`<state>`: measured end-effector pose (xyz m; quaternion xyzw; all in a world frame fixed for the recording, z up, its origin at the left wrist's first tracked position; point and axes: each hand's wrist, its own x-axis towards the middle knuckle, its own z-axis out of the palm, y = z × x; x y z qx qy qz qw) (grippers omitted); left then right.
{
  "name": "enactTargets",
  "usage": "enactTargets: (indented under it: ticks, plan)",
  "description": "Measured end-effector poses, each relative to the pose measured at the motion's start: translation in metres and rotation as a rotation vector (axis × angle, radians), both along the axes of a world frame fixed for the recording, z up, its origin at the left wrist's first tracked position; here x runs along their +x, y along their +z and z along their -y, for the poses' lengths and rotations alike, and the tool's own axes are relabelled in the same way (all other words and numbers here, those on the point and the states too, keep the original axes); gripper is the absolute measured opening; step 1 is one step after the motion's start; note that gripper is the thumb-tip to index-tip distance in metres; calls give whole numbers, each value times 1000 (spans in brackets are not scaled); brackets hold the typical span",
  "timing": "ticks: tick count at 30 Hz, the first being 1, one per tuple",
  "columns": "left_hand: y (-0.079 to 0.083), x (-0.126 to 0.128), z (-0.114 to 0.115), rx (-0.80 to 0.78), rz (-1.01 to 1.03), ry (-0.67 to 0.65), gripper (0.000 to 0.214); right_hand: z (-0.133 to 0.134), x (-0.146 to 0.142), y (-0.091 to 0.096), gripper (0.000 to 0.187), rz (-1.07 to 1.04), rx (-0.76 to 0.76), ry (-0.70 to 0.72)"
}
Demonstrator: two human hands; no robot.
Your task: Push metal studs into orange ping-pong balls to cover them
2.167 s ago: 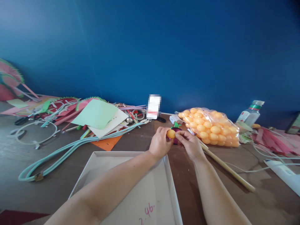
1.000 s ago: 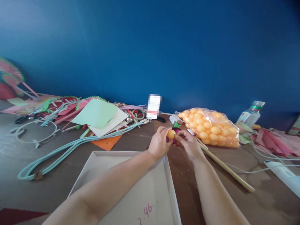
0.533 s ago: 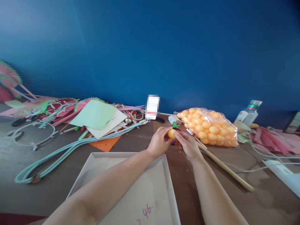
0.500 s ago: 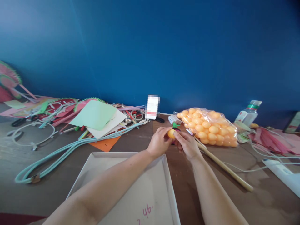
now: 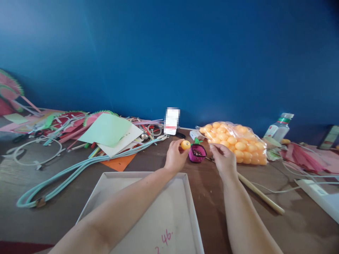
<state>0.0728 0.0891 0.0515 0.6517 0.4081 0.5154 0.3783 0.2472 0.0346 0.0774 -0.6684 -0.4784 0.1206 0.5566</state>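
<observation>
My left hand [image 5: 174, 157] pinches a small orange ball [image 5: 185, 144] with a dark spot on it, just left of a small magenta cup [image 5: 197, 153] that holds tiny dark bits. My right hand [image 5: 224, 159] hovers to the right of the cup, fingers curled with the thumb and forefinger pinched; whatever they hold is too small to make out. A clear bag of orange balls [image 5: 235, 143] lies just behind my right hand. A green paper piece [image 5: 197, 141] sits behind the cup.
A shallow white tray [image 5: 190, 201] lies under my forearms. A wooden stick [image 5: 261, 195] runs to the right. Teal cords [image 5: 79, 165], paper sheets [image 5: 108, 129] and craft scraps crowd the left; a bottle [image 5: 280, 127], a white cable and pink paper sit right.
My hands have drawn apart: the left carried the orange ball left and up, the right moved right, uncovering the magenta cup between them.
</observation>
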Motion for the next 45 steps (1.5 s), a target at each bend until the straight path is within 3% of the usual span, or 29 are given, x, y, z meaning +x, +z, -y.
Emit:
enactTargets:
  ticks: [5, 12, 16, 24, 27, 30, 35, 45]
  plan:
    - [0, 1, 2, 32, 16, -24, 40, -8, -7, 6, 24, 339, -206, 11]
    - [2, -1, 3, 26, 9, -27, 41, -28, -30, 40, 19, 764, -772, 11]
    - [4, -3, 4, 41, 0, -36, 40, -46, -36, 45, 23, 835, -882, 23]
    - [3, -1, 3, 15, 18, -27, 39, -46, -30, 40, 9, 790, -807, 90]
    - [2, -1, 0, -28, 41, -27, 39, -44, -20, 29, 13, 698, -609, 98]
    - [1, -1, -2, -60, 55, -17, 39, -48, -12, 11, 11, 456, -349, 134]
    - [2, -2, -4, -77, 64, -28, 39, -55, -8, -11, 15, 25, -182, 187]
    - [3, -2, -8, -118, 75, -47, 40, -28, -27, 11, 31, -742, -9, 360]
